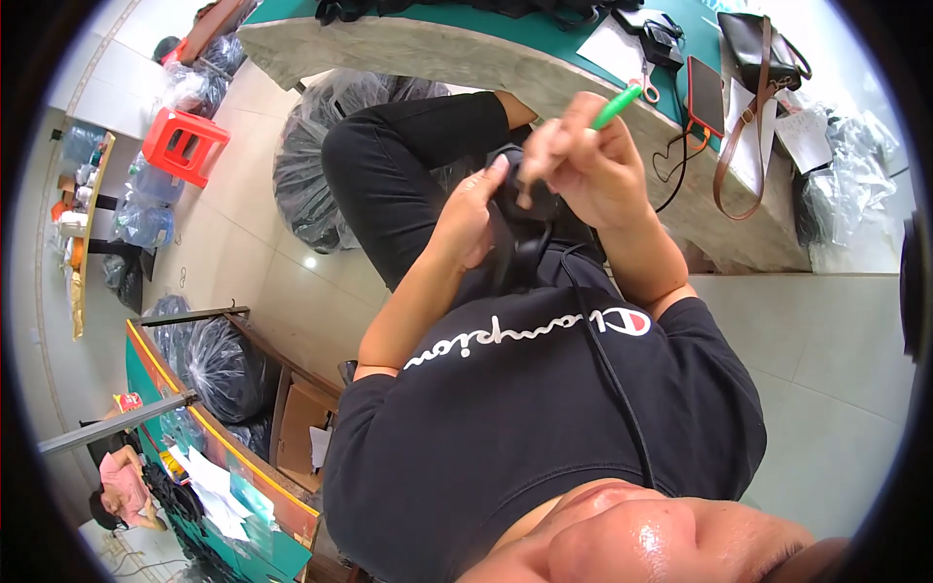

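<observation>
My left hand [468, 212] grips the left side of a small black rounded object [533, 206] held over my lap, its thumb pressed on the top edge. My right hand [583, 160] is closed over the same object from the right. It also holds a green-handled tool [617, 107] whose handle sticks up and to the right; the tip is hidden. A black cord [612, 374] runs from the object down across my black shirt. My black trouser leg [408, 165] lies just behind the hands.
A green-topped table [486, 58] lies ahead with scissors [646, 89], an orange-cased phone [706, 95], a black bag with a brown strap [763, 49] and papers. Clear plastic sacks of dark goods [316, 175] and a red stool [183, 144] stand on the floor. Another bench [224, 457] and a person in pink [121, 486] are lower left.
</observation>
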`<state>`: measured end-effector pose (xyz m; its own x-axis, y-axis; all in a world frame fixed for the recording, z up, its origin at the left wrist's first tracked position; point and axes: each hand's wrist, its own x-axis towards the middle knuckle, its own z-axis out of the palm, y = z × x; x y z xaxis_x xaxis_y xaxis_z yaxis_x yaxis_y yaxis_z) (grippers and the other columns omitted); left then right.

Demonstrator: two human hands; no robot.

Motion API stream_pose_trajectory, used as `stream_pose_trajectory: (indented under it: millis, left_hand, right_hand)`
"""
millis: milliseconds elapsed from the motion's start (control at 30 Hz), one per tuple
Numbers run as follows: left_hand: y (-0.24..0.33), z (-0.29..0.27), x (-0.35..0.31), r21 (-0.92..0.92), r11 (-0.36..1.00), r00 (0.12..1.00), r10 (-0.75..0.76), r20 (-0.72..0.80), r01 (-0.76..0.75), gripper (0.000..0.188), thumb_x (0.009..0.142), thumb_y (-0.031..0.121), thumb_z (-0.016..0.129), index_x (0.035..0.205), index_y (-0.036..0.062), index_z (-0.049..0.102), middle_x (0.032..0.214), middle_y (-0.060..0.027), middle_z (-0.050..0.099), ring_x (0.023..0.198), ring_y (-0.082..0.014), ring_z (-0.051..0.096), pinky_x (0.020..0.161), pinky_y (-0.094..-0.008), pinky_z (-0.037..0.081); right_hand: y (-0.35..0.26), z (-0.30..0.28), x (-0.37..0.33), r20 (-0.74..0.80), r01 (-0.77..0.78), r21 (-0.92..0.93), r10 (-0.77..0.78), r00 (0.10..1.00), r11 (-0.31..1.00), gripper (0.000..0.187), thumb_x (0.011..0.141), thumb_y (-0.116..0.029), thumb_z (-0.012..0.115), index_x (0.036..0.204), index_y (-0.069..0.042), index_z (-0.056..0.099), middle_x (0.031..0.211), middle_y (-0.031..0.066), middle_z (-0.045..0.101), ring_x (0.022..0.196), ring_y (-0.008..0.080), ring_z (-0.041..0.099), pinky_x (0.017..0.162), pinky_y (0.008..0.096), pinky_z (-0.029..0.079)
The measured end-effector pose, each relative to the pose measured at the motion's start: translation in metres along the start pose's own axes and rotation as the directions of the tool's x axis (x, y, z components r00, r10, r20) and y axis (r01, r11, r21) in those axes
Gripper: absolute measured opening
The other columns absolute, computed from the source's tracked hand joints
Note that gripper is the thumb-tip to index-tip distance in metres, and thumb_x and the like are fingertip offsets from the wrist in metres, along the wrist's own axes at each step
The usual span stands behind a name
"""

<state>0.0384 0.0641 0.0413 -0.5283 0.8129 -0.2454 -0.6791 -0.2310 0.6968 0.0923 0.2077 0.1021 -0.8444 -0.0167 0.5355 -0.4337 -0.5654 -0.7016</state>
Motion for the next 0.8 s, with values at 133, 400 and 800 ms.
stream_pose_trajectory:
  millis: [133, 400, 800]
  left_hand:
    - [-0.003, -0.015, 0.009, -0.135, 0.988, 0.996, 0.067, -0.062, -0.075, 0.044, 0.101, 0.032, 0.030, 0.110, -0.0027, 0.055, 0.097, -0.0163, 0.065, 0.081, -0.0260, 0.065, 0.075, -0.0381, 0.052]
    - [0.012, -0.043, 0.008, -0.147, 0.980, 0.989, 0.143, 0.035, -0.136, 0.043, 0.100, 0.040, 0.034, 0.100, 0.0029, 0.056, 0.075, -0.0078, 0.060, 0.052, -0.0173, 0.059, 0.052, -0.0341, 0.054]
    - [0.070, -0.008, -0.012, 0.422, 0.906, 0.944, -0.118, 0.307, -0.024, 0.051, 0.098, 0.042, 0.040, 0.090, -0.0037, 0.061, 0.081, -0.0141, 0.064, 0.069, -0.0172, 0.064, 0.052, -0.0254, 0.053]
  right_hand:
    - [-0.021, -0.013, -0.013, 0.232, 0.011, 0.431, -0.123, 0.965, 0.902, 0.020, 0.089, -0.018, 0.063, 0.087, -0.002, 0.052, 0.075, 0.0175, 0.062, 0.054, 0.0265, 0.061, 0.046, 0.0342, 0.055]
    - [-0.083, -0.050, -0.034, 0.564, -0.116, 0.417, -0.156, 0.811, 0.902, 0.011, 0.083, -0.002, 0.066, 0.078, 0.006, 0.060, 0.067, 0.0225, 0.064, 0.050, 0.0284, 0.063, 0.043, 0.0296, 0.056]
    - [0.015, -0.068, -0.025, 0.057, 0.007, -0.653, 0.040, 0.998, 0.757, 0.027, 0.087, -0.017, 0.066, 0.083, -0.006, 0.041, 0.091, 0.0088, 0.060, 0.088, 0.0146, 0.052, 0.081, 0.0296, 0.042]
